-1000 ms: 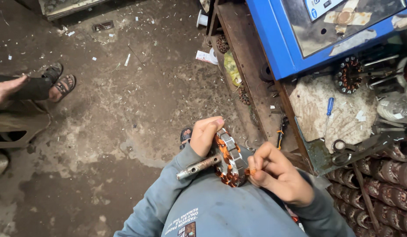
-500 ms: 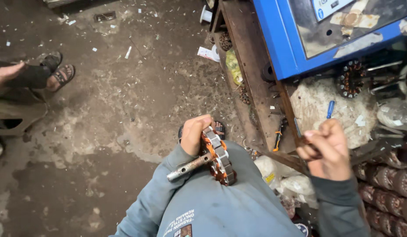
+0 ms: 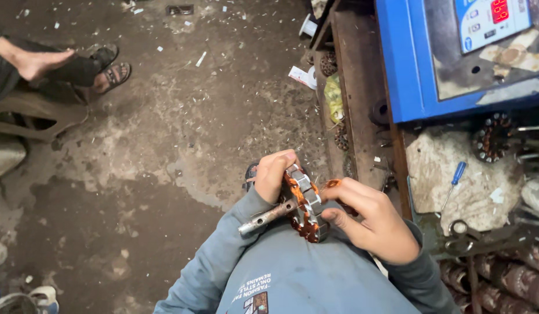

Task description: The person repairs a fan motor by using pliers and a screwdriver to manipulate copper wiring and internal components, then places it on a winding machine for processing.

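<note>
Partly hidden: stator (image 3: 304,203) between left hand (image 3: 273,174), right hand (image 3: 371,221).

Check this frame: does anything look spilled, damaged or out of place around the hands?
Nothing about the wound stator in the left hand and right hand looks damaged. The concrete floor is littered with small pale scraps and stained dark. A blue screwdriver lies loose on the worn bench top.
</note>
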